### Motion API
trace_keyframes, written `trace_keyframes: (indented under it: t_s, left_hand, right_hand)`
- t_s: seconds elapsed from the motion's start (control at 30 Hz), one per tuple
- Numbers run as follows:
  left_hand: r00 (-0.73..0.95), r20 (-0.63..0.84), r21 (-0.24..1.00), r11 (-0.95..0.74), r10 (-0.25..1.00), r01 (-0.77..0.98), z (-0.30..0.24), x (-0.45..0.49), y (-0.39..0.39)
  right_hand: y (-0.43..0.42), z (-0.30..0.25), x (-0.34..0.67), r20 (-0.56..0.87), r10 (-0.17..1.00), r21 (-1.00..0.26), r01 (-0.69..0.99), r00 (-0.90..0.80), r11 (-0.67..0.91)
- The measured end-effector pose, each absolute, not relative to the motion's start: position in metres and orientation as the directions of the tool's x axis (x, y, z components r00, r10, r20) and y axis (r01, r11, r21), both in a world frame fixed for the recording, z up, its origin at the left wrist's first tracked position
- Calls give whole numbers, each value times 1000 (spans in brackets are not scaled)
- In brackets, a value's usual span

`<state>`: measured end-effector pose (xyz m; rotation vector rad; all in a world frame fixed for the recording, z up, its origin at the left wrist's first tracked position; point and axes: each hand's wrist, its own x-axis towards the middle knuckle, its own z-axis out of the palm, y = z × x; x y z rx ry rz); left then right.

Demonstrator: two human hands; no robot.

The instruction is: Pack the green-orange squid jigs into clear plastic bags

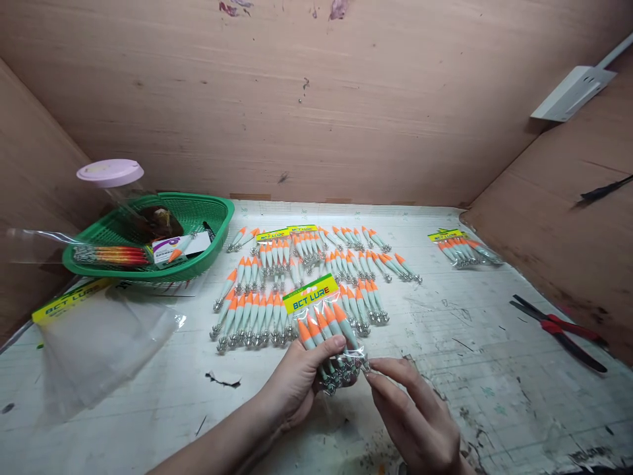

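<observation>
The packet (pixel 324 320) is glossy plastic, the hooks (pixel 332 381) inside shiny metal.

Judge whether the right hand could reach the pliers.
Probably yes: nothing bulky shows on the tabletop between the right hand and the pliers, though its fingers are at the BCT Lure packet.

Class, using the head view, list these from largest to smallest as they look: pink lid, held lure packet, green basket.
1. Green basket
2. Held lure packet, though nearness to the camera may enlarge it
3. Pink lid
</observation>
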<state>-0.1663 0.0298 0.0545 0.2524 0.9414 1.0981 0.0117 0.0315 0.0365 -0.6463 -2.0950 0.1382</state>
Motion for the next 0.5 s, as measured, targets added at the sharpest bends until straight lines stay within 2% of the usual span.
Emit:
trace_keyframes:
  t_s: [0.27, 0.37, 0.5]
  left_hand:
    - [140, -544, 576, 489, 828, -655, 57, -166, 30]
    - [180, -532, 565, 505, 828, -652, 61, -171, 33]
    - [159, -478, 567, 441, 864, -696, 74, -185, 42]
  right_hand:
    - [29, 33, 8, 747, 524, -361, 412, -409, 837]
    - [35, 42, 6, 708, 602, -465, 398, -369, 791]
    - [65, 67, -2, 656, 684, -619, 289, -320, 730]
